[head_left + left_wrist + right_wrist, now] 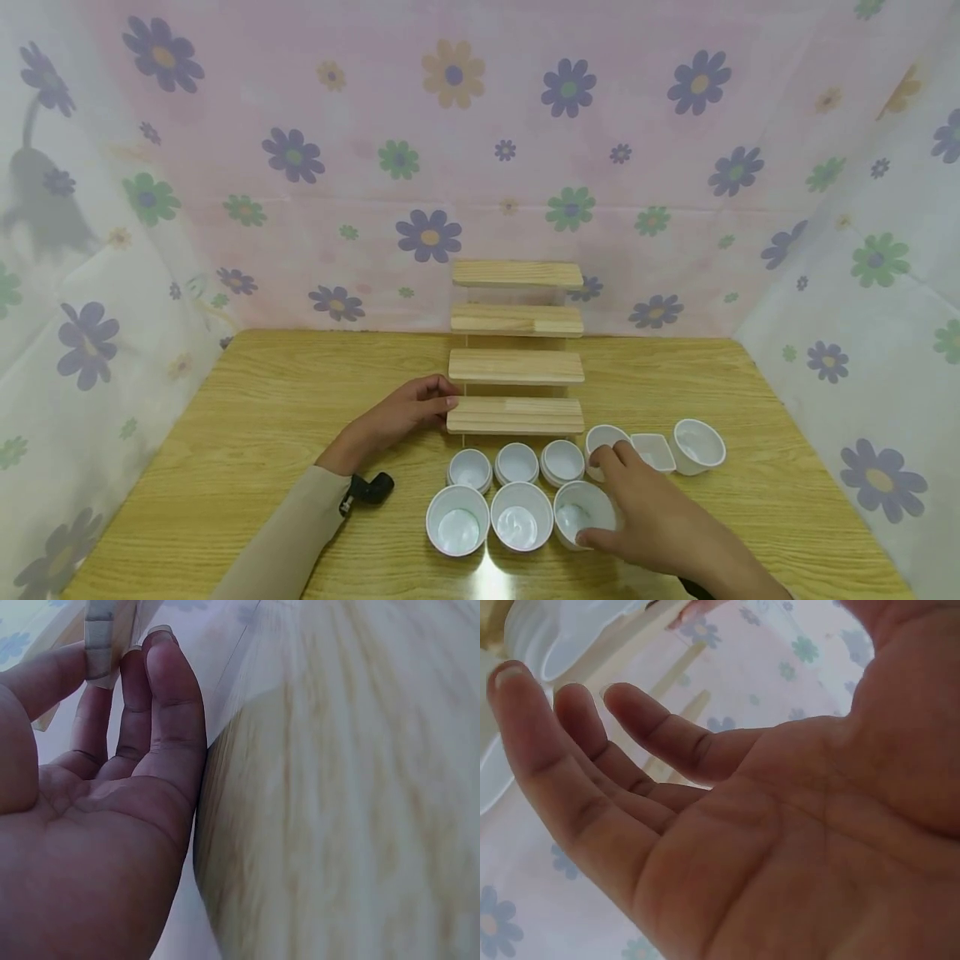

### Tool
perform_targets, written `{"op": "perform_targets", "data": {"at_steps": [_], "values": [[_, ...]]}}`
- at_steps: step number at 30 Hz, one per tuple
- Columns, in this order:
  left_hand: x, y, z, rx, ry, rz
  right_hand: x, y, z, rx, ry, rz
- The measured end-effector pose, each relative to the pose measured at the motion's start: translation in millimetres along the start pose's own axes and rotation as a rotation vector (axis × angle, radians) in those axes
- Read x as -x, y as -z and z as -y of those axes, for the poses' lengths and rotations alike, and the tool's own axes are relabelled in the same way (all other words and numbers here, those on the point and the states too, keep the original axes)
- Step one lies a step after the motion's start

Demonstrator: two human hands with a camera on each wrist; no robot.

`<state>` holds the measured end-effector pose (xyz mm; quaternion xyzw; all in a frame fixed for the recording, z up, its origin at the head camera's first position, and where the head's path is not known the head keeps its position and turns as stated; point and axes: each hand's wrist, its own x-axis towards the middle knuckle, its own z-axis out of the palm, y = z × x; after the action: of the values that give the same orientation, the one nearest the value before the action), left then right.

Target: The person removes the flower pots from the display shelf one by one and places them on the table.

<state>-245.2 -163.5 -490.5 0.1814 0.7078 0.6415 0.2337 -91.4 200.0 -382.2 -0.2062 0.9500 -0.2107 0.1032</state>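
My hands at the stepped rack and cups

My left hand [401, 412] pinches the lowest step's left end of the pale wooden stepped rack [516, 414]; my right hand [645, 517], fingers relaxed and spread, rests over the near-right round white plastic cup [581, 512] on the wooden counter [247, 433].

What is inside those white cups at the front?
The two left front cups show only white bottoms, apparently empty. The third cup is partly covered by the right hand, so its inside is unclear.

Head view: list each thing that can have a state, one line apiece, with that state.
Wooden step rack: upright, all four steps bare.
Front cups: three, upright, no lids.
Back cups: three smaller, upright.
Rectangular tub: upright.
Left hand: grips the lowest step's end.
Right hand: fingers relaxed, over the right front cup.
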Motion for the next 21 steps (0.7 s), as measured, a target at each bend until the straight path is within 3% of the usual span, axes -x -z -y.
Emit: {"op": "perform_targets", "data": {"at_steps": [5,11,21], "values": [[0.0,1.9,-2.2,-0.026,-0.009,0.006,-3,10,-3,-0.023,-0.015,-0.029],[2.3,4.3,-9.3,-0.12,-0.016,0.011,-10,18,-10,-0.009,0.057,-0.153],[8.8,13.8,-20.1,-0.307,-0.039,-0.055,-32,23,-28,-0.006,0.124,-0.298]]}}
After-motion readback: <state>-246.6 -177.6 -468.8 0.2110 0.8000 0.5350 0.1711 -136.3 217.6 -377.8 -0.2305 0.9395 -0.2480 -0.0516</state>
